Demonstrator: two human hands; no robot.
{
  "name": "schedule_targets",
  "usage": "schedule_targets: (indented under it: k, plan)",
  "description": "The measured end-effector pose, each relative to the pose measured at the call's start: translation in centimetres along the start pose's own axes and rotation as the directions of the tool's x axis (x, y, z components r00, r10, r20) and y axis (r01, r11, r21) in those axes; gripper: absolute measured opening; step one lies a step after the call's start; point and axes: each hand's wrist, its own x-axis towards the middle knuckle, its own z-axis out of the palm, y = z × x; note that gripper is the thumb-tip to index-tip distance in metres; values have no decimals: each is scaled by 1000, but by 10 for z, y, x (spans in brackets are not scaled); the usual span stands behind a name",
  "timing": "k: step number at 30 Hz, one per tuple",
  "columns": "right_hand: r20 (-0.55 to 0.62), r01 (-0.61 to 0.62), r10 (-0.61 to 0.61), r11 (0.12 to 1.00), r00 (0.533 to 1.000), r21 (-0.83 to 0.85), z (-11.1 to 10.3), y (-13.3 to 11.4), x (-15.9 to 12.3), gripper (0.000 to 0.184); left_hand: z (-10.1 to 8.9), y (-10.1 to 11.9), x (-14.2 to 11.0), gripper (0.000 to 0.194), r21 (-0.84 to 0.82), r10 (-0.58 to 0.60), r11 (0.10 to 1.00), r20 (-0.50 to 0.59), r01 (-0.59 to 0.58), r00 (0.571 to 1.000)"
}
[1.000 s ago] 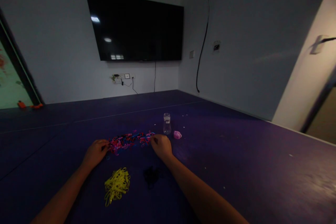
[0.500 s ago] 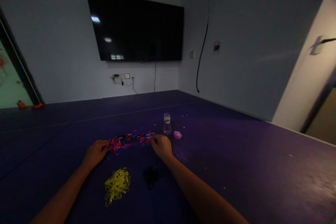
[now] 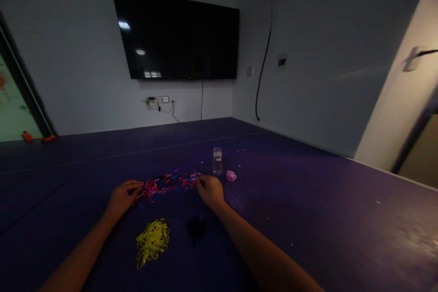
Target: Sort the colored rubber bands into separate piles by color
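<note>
Spreading its fingers slightly, the left hand shifts at the left end of the mixed-colour band pile, thumb and fingertips parted a little. The right hand stays curled at the other end; whether it pinches a band I cannot tell. Just beyond it, the clear bottle stands upright, seemingly empty, near a pink object.
</note>
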Motion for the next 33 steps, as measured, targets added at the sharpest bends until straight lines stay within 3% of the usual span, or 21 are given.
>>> schedule_targets:
  k: [7,13,18,24,33]
  plan:
    - [-6,-2,2,1000,1000,1,-1,-1,0,26,-3,1,-3,32,-71,-144,988,-51,140,988]
    - [-5,-7,7,1000,1000,16,-1,-1,-1,24,-4,0,-4,29,-33,-223,975,-112,221,968]
    - [-4,5,-4,1000,1000,30,-1,-1,-1,24,-6,2,-5,25,70,-148,985,-104,156,983]
    - [-24,23,-23,1000,999,13,0,0,-1,25,-4,7,-1,27,142,-33,989,23,29,999]
    - [-18,15,-15,1000,1000,8,0,0,-1,26,3,-1,1,28,175,3,984,136,-27,991]
